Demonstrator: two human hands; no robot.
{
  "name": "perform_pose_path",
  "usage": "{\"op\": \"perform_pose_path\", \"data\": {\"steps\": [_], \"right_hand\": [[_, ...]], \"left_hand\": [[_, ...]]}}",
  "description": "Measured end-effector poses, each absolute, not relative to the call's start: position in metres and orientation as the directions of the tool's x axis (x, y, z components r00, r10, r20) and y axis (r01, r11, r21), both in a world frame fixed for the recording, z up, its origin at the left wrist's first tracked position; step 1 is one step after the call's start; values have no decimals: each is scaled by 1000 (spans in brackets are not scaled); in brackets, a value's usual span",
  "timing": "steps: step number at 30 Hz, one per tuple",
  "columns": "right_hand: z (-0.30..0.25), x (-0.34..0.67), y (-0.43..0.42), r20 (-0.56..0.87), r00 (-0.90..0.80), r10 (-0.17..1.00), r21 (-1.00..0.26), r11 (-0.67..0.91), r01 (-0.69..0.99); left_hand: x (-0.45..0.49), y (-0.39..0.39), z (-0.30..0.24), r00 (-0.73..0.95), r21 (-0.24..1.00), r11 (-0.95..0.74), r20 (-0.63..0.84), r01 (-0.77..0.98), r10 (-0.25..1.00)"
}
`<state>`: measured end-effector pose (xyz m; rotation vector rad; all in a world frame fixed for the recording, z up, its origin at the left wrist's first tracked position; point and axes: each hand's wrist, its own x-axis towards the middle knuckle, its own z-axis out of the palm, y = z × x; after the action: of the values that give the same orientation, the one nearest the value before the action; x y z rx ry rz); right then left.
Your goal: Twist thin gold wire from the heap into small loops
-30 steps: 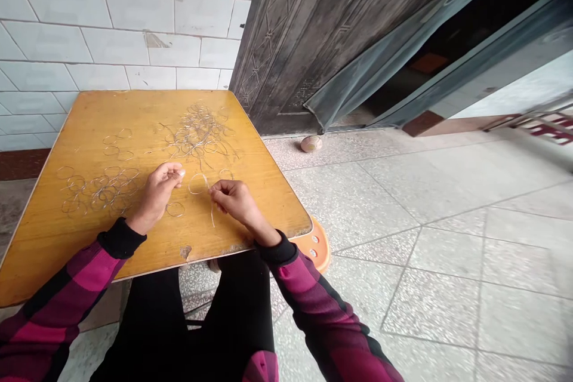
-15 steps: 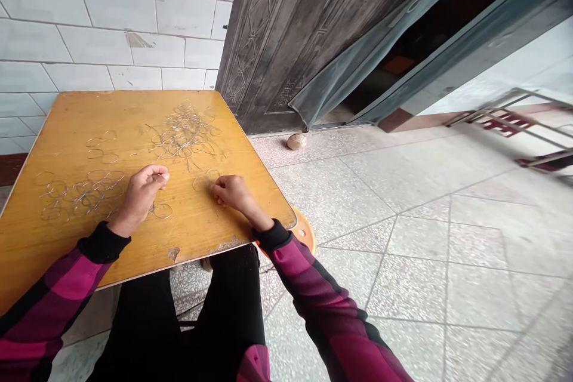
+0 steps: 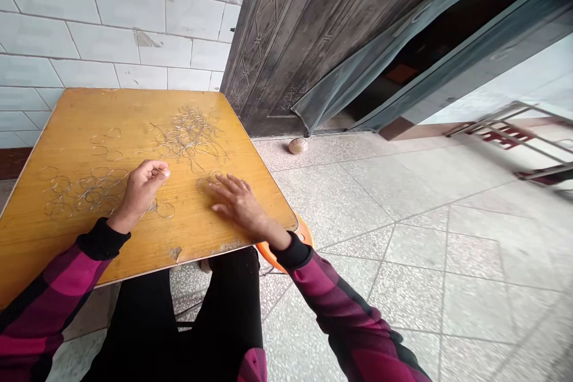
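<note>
Our left hand [image 3: 142,191] curls closed, well apart from our right hand [image 3: 237,203], spread over wire rings [image 3: 208,184] on the wooden table [image 3: 67,131].

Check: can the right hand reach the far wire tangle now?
Probably yes: the open right hand lies on the table, with only a few loose rings between it and the far wire tangle.
</note>
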<state>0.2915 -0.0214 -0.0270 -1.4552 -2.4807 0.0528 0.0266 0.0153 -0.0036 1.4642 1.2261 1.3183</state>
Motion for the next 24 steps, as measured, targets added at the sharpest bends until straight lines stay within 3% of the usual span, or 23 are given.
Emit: {"op": "perform_pose_path", "data": {"steps": [4,9,18,24], "right_hand": [[-36,271,-29,72,-514,855,-34,517,855],[-41,274,-20,23,-542,840,-53,542,839],[-42,312,47,168,-690,704,-263,706,657],[-40,303,116,253,-664,704,-181,708,683]], "left_hand": [[27,15,-6,23,951,-235,235,200,972],[26,15,-7,28,940,-247,248,235,968],[24,15,-4,22,923,-299,303,240,953],[19,17,3,-31,929,-293,307,227,951]]}}
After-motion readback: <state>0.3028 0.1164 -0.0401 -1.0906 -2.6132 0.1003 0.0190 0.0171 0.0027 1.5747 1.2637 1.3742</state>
